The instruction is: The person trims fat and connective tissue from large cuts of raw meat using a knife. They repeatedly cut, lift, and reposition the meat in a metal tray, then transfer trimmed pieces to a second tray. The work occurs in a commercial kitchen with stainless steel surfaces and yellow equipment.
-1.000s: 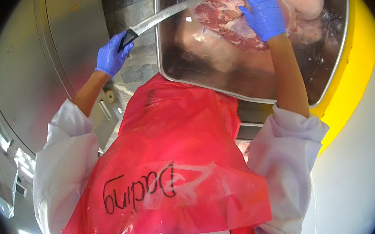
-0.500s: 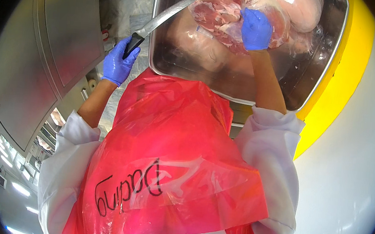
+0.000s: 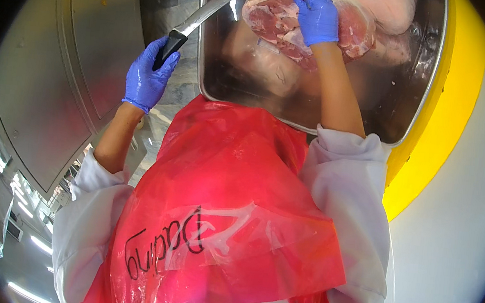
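Observation:
My left hand (image 3: 148, 78), in a blue glove, is closed round the black handle of a long knife (image 3: 216, 10). The blade slants up over the left rim of a metal tray (image 3: 200, 60), and its far end reaches the meat at the top of the view. A large piece of raw meat (image 3: 273, 23), red with pale fat, lies in the tray. My right hand (image 3: 318, 16), also gloved in blue, is on top of this meat with its fingers curled into it. The fingertips are partly hidden at the upper edge.
Paler, skin-covered meat (image 3: 387, 10) sits at the tray's far right. A yellow band (image 3: 432, 123) and a white surface (image 3: 451, 230) curve along the right. Grey metal cabinets (image 3: 34, 73) stand at left above a tiled floor. A red plastic apron (image 3: 241, 169) covers my front.
My right hand has shifted up and left across the meat, its fingers moving toward the blade. My left hand has lowered slightly, still holding the knife.

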Motion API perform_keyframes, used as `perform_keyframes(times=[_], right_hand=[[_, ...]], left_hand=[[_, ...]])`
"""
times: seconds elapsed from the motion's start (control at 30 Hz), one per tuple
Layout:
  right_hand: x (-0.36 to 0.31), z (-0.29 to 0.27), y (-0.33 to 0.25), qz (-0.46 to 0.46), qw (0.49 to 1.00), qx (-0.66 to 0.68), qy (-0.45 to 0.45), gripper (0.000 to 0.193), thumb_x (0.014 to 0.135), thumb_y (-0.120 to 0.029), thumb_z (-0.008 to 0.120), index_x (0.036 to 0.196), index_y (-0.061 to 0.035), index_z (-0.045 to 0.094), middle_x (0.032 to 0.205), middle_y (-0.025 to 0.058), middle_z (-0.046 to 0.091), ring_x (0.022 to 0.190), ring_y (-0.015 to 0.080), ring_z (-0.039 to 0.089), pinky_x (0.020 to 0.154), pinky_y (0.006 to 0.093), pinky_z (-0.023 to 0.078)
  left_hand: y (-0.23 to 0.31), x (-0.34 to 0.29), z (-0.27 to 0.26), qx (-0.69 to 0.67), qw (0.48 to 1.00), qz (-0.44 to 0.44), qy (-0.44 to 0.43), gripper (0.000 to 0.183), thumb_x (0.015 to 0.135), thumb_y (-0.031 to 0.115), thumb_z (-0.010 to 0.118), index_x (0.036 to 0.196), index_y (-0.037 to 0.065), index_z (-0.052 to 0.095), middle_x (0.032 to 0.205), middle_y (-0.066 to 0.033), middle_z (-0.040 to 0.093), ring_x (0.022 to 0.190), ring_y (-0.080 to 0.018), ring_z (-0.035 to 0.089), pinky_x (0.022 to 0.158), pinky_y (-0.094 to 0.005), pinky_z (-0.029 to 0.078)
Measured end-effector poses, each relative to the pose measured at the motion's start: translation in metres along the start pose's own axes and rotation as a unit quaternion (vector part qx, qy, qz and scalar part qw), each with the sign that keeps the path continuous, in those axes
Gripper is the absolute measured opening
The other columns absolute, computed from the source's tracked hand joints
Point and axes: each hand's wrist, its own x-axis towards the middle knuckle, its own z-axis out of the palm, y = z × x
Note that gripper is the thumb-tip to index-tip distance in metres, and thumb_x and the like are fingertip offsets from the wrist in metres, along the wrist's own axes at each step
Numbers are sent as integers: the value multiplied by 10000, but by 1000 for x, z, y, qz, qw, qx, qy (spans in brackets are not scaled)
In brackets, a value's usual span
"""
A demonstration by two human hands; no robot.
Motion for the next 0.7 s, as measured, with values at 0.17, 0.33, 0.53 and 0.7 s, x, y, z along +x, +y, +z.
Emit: perform_keyframes(times=[0.17, 0.33, 0.53, 0.7], right_hand=[[-11, 7, 14, 80, 995, 44, -26, 170, 846, -125, 698, 975, -18, 728, 930, 170, 696, 881, 334, 669, 839, 407, 534], [-20, -5, 2, 129, 991, 36, -4, 154, 863, -123, 696, 974, -35, 756, 920, 181, 707, 855, 351, 685, 804, 396, 552], [-18, -14, -29, 237, 971, 10, -2, 160, 871, -111, 670, 982, -28, 750, 942, 213, 711, 881, 379, 696, 814, 416, 554], [-23, -11, -37, 309, 950, 48, 0, 175, 875, -130, 659, 995, -42, 751, 955, 227, 701, 907, 387, 694, 827, 423, 552]], left_hand=[[-5, -6, 0, -29, 999, -22, -21, 443, 920, 301, 726, 1274, 65, 606, 1021, -184, 709, 907, -277, 717, 803, -355, 544], [13, -1, -9, 69, 997, 10, -22, 449, 920, 347, 712, 1277, 94, 613, 1042, -192, 708, 934, -324, 712, 821, -378, 552], [70, 50, -47, 205, 970, 122, -38, 425, 920, 321, 709, 1286, 121, 624, 1109, -172, 704, 1007, -345, 697, 879, -393, 546], [137, 100, -81, 381, 888, 245, -76, 421, 931, 374, 669, 1269, 127, 631, 1104, -147, 699, 977, -382, 669, 843, -432, 549]])
